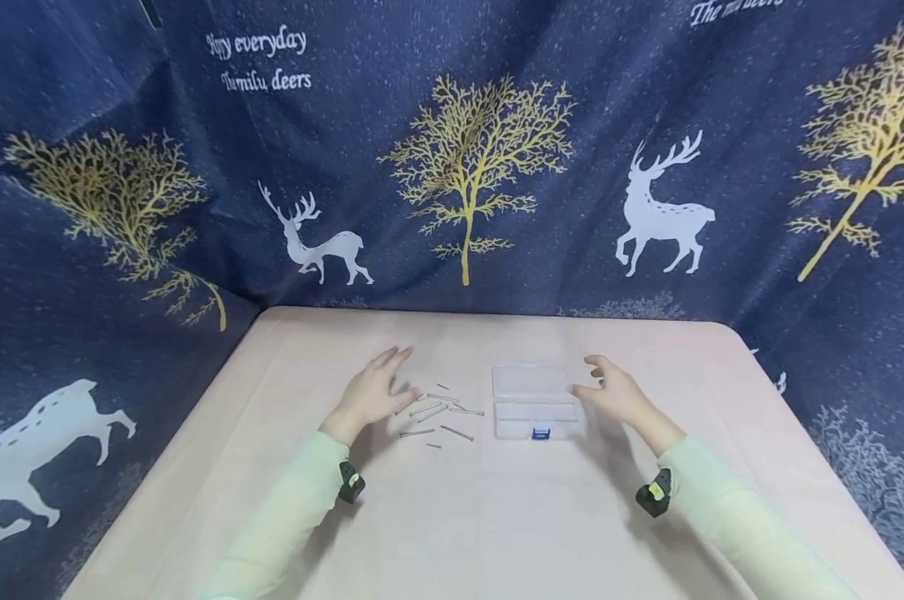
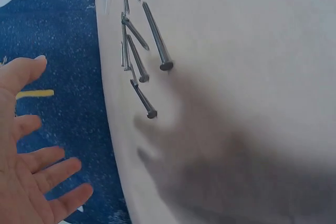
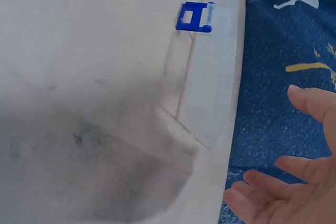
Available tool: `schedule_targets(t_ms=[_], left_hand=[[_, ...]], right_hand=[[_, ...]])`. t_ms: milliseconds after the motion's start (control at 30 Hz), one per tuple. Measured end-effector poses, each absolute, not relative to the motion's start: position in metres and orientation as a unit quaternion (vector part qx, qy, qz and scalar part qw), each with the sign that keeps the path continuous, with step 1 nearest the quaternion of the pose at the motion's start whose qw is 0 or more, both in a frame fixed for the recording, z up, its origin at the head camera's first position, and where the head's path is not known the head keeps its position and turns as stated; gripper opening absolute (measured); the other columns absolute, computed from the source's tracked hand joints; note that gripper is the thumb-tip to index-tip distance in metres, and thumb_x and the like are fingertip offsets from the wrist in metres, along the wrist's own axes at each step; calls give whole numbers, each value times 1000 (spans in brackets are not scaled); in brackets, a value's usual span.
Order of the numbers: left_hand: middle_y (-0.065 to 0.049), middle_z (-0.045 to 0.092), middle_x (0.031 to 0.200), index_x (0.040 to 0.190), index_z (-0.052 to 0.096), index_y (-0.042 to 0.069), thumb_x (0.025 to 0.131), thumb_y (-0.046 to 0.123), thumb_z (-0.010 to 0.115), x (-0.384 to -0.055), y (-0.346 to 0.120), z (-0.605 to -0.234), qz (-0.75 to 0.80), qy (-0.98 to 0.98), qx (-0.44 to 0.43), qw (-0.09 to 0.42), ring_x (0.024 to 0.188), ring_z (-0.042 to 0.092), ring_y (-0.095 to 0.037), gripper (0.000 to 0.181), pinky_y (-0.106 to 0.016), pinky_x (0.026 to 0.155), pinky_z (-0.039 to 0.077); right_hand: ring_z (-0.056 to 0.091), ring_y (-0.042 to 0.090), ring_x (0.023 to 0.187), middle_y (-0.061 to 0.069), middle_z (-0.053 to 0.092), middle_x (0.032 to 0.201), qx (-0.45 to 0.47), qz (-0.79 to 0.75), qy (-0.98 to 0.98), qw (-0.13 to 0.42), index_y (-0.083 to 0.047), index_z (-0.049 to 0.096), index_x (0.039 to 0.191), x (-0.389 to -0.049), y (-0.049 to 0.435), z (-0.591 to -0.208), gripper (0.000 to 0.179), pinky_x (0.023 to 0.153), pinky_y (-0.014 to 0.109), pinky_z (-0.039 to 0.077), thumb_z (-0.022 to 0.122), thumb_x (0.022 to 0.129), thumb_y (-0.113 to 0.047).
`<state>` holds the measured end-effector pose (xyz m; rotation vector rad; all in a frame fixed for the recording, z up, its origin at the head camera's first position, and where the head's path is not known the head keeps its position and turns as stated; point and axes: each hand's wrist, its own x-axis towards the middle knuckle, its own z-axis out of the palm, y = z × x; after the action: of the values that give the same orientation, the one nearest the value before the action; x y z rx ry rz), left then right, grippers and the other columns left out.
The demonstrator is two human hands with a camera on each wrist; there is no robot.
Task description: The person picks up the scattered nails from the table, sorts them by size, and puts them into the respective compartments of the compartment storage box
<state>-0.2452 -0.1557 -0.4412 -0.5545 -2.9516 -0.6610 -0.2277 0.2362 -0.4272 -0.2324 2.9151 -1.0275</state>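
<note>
Several loose metal nails (image 1: 457, 432) of different lengths lie scattered on the table, some crossing each other; flat heads show on the nails (image 2: 157, 38) in the left wrist view. To their left hovers my left hand (image 1: 372, 392), fingers spread and holding nothing. A clear plastic box (image 1: 507, 423) with a blue latch (image 1: 541, 433) lies right of the nails, its lid (image 1: 530, 382) folded back behind it. My right hand (image 1: 615, 393) is at the box's right side, fingers relaxed with nothing in them. In the right wrist view that hand (image 3: 294, 177) appears apart from the box (image 3: 210, 82).
A pale cloth covers the table (image 1: 452, 517). Behind it and at the sides hangs a dark blue curtain (image 1: 422, 250) printed with deer and yellow trees. A black wrist camera (image 1: 352, 482) sits on the left wrist, another camera (image 1: 656, 493) on the right.
</note>
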Motion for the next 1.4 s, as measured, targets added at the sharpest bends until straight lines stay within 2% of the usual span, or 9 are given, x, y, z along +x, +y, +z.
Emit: schedule_targets(t_ms=[233,400,600,833,1067,1167,1267,1400], left_hand=[[-21,51,133,136,46,3,85,28,67,-251,-164,-441,-256,-951,-176,7,109,58,-37,61,-55,94,47],[-22,58,117,124,54,0,82,16,70,-253,-167,-445,-292,-944,-151,-22,102,60,-36,48,-51,92,49],[-20,64,104,113,58,-3,82,7,69,-251,-169,-458,-324,-933,-144,-60,96,63,-35,35,-49,90,51],[-9,63,87,105,62,-1,80,6,70,-248,-167,-465,-314,-939,-120,-78,80,58,-20,28,-40,80,52],[-8,62,83,93,62,0,78,0,69,-247,-165,-466,-325,-934,-112,-101,77,57,-18,16,-32,74,53],[-9,63,84,91,62,-1,79,-1,68,-247,-165,-468,-329,-932,-109,-103,79,57,-18,14,-32,76,53],[-9,62,84,90,62,-1,80,-2,67,-247,-165,-470,-330,-932,-111,-101,79,58,-19,12,-32,75,53],[-8,60,80,85,61,-1,79,-3,65,-247,-164,-471,-327,-934,-109,-97,76,55,-18,8,-29,70,52]], right_hand=[[52,51,111,40,51,122,-35,-356,930,80,14,36,133,-233,243,-424,65,91,54,49,62,89,-26],[57,48,104,41,52,118,-17,-380,919,105,18,37,130,-233,247,-427,62,86,49,53,62,88,-21],[63,42,94,41,53,115,6,-437,888,146,22,34,130,-226,250,-438,61,81,43,57,61,88,-14],[65,19,78,26,60,100,29,-487,854,183,22,34,130,-222,252,-447,57,77,38,59,59,90,-11],[66,15,76,26,63,100,42,-524,824,213,22,34,130,-221,254,-447,52,76,35,59,54,92,-6],[64,10,71,16,64,90,44,-553,802,221,23,32,130,-221,254,-448,51,74,30,59,52,93,-5],[59,5,67,4,59,80,45,-581,781,225,24,29,131,-221,254,-451,50,71,25,59,49,94,-3],[55,5,70,0,53,79,52,-602,764,225,24,28,132,-221,254,-454,51,72,22,58,49,94,-2]])
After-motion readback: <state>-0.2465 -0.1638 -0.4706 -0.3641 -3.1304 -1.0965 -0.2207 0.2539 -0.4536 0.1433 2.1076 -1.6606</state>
